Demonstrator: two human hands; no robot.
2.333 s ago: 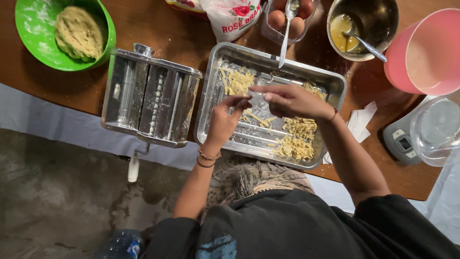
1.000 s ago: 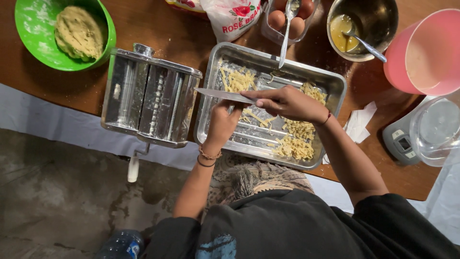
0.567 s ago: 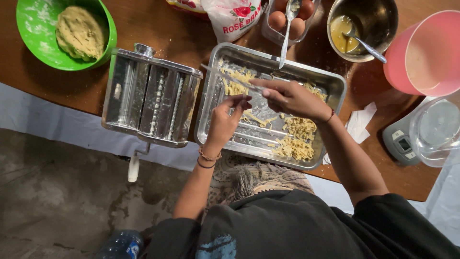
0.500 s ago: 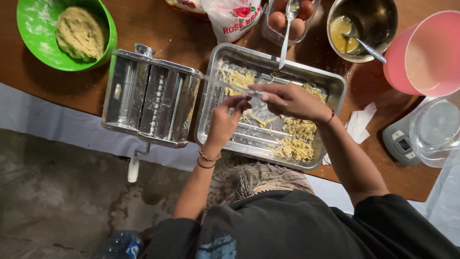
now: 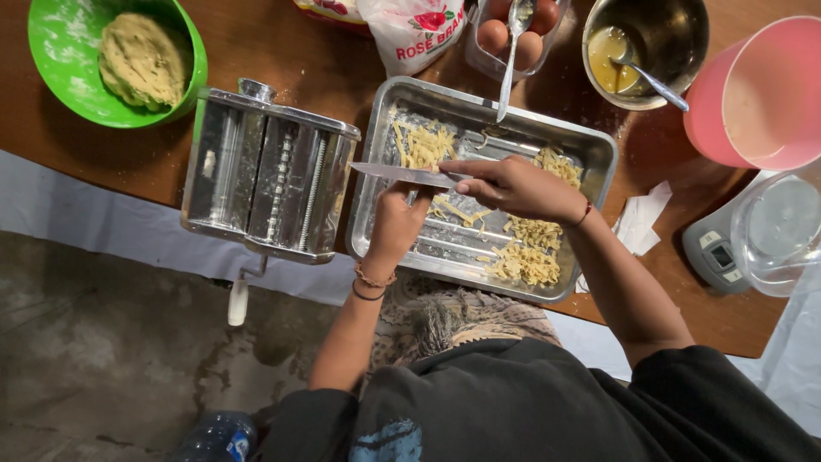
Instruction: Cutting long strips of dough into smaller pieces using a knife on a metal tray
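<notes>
My right hand (image 5: 517,186) grips a knife (image 5: 400,174), whose blade points left across a metal baking tray (image 5: 593,152). Just below the blade, my left hand (image 5: 397,224), with bracelets at the wrist, rests inside the tray, fingertips on pale dough strips (image 5: 462,214). Cut noodles lie in heaps at the tray's top left (image 5: 426,145), top right (image 5: 558,164) and bottom right (image 5: 523,261).
A hand-crank pasta machine (image 5: 269,175) stands left of the tray. On the wooden table are a green bowl with dough (image 5: 141,56), a flour bag (image 5: 410,30), an egg container with a spoon (image 5: 513,34), a metal bowl of beaten egg (image 5: 646,47), a pink tub (image 5: 761,94) and a scale (image 5: 718,252).
My right hand lifted from the tray's middle and turned the knife, blade now pointing left over the tray's left side. My left hand stayed on the dough strips.
</notes>
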